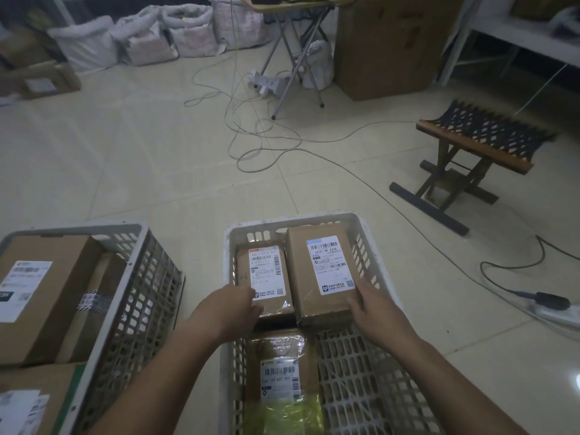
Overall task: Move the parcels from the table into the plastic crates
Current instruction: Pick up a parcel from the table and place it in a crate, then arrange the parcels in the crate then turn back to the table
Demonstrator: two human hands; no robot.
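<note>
A grey plastic crate stands on the floor in front of me. At its far end two brown labelled parcels lie side by side: a flat one on the left and a taller one on the right. My left hand grips the near end of the flat parcel. My right hand holds the near right corner of the taller parcel. A third parcel with yellow-green wrap lies at the crate's near end. A second crate to the left holds large cardboard boxes.
A folding stool stands at the right. Cables trail across the tiled floor to a power strip at the right edge. Folding table legs, a big carton and white sacks line the back.
</note>
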